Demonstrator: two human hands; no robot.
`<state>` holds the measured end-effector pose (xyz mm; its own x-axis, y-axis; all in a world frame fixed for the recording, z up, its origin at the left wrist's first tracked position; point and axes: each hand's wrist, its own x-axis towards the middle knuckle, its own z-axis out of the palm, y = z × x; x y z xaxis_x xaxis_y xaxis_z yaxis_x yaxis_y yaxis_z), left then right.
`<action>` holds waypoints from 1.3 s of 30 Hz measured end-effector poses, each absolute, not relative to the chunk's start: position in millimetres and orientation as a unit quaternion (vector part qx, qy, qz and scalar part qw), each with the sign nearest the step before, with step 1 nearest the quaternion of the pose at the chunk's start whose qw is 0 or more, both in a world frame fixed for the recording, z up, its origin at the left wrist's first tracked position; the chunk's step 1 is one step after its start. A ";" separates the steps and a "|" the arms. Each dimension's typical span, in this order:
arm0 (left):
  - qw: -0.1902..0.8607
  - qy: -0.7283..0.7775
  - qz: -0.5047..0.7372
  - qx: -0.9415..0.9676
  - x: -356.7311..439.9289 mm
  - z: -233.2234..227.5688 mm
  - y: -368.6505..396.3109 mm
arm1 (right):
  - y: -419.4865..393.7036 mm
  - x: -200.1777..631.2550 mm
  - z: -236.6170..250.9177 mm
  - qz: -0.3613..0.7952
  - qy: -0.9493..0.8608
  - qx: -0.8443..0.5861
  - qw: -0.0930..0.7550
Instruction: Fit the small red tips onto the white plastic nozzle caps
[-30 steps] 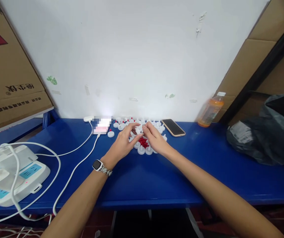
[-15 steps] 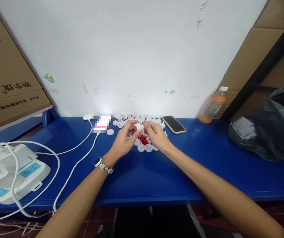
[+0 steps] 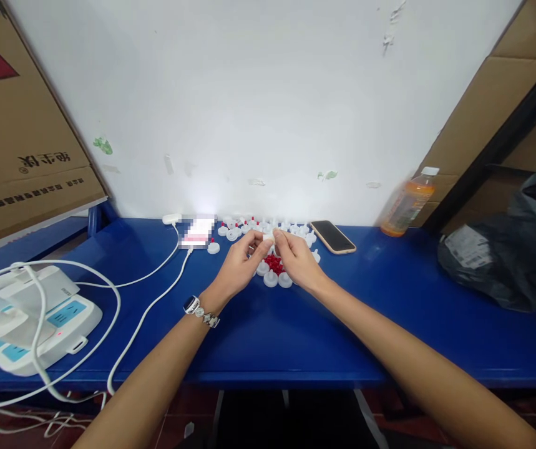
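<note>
My left hand and my right hand meet over the middle of a blue table. Both pinch one small white plastic cap between their fingertips. Under the hands lies a heap of small red pieces, ringed by several white caps. More white caps, some with red tips, lie in a row by the wall. A watch sits on my left wrist.
A phone lies face up right of the caps, and an orange drink bottle stands beyond it. A dark plastic bag fills the right end. A white power strip with cables sits at left, below a cardboard box.
Both hands keep pinching the same white cap and have barely shifted over the heap. The view has moved slightly.
</note>
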<state>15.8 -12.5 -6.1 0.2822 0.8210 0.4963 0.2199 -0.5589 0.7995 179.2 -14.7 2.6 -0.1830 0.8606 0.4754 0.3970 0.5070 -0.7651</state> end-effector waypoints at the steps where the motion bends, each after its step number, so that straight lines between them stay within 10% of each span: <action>1: 0.289 0.345 0.479 0.753 15.1 -5.8 -14.1 | -14.1 179.4 2.0 0.248 -0.723 -0.435 0.476; 11: 0.375 0.340 0.529 0.681 9.4 -8.4 -5.5 | -15.2 190.1 10.3 0.183 -0.700 -0.472 0.503; 19: 0.244 0.409 0.476 0.740 -10.6 -10.1 6.0 | -1.1 208.5 4.9 0.110 -0.822 -0.451 0.330; 29: 0.168 0.430 0.425 0.779 -13.4 -4.5 -0.5 | 8.1 186.8 17.7 0.299 -0.761 -0.366 0.443; 39: 0.086 0.486 0.283 0.823 -22.9 -23.4 31.2 | 97.2 165.2 14.6 0.154 -0.804 -0.440 0.368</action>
<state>-22.9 31.2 -23.4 0.3682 0.8477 0.3819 0.7507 -0.5134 0.4158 165.2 97.2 14.6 -0.3409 0.8217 0.4568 0.5947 0.5648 -0.5722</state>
